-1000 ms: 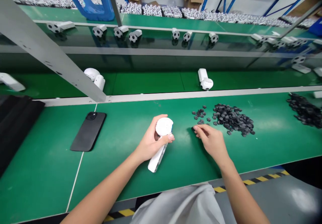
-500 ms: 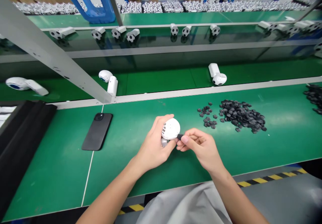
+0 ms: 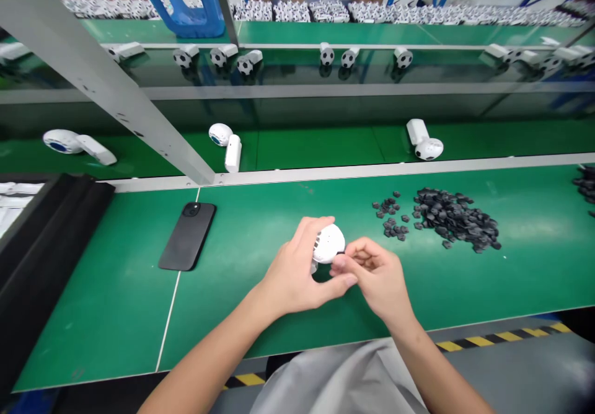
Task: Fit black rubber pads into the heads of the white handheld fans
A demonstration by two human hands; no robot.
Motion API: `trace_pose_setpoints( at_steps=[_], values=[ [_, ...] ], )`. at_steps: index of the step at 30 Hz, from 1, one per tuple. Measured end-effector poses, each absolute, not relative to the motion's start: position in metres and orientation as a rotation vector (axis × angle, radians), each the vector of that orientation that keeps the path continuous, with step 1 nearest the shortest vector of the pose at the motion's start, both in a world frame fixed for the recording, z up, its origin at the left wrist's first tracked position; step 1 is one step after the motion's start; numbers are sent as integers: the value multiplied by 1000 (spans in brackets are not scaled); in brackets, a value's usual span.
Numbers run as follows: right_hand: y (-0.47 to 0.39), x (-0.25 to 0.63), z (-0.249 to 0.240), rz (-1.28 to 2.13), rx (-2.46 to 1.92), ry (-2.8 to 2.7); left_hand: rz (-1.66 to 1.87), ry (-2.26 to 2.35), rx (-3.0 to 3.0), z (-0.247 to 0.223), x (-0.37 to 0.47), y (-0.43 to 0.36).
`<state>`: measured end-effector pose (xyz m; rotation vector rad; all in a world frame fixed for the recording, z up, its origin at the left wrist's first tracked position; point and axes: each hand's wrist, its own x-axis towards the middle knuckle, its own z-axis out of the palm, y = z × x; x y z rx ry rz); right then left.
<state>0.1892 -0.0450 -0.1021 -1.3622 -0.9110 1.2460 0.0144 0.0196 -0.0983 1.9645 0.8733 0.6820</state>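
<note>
My left hand [image 3: 302, 271] is wrapped round a white rounded device [image 3: 330, 243] with dark slots along its left side, held above the green tabletop. Its thumb stretches below the device towards my other hand. My right hand [image 3: 374, 274] pinches a small black piece [image 3: 341, 253] against the lower right edge of the device; only a sliver of the piece shows between fingers and device. To the right on the table lies a heap of small black pieces [image 3: 458, 217], with a looser cluster [image 3: 394, 228] beside it.
A black phone [image 3: 188, 236] lies left of my hands. Black foam strips [image 3: 51, 265] cover the far left. Behind the metal rail, white devices [image 3: 233, 152] rest on a green belt [image 3: 320, 147]. A slanted metal post [image 3: 139, 113] rises at left, near a blue plastic frame [image 3: 199, 26].
The view has shifted a little. My left thumb has stretched out to the right, under the device. Less of the black piece shows, and my right fingers are closer to the device.
</note>
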Motion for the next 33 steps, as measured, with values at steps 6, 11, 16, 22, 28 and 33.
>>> trace_pose_setpoints(
  at_steps=[6, 11, 16, 22, 28, 33],
  values=[
    [-49, 186, -111, 1171, -1395, -926, 636, 853, 2016, -103, 14, 21],
    [-57, 185, -113, 1190, -1321, -1072, 575, 822, 1989, -96, 11, 26],
    [-36, 237, -103, 1057, -1409, -1478, 600, 962, 1792, -91, 0, 35],
    [12, 330, -119, 245, -1917, -1755, 920, 841, 1440, -98, -6, 41],
    [25, 339, -138, 259, -1985, -1851, 1319, 693, 1716, -111, 12, 35],
    [31, 338, -146, 373, -1879, -1782, 1135, 690, 2086, -120, 20, 39]
  ],
)
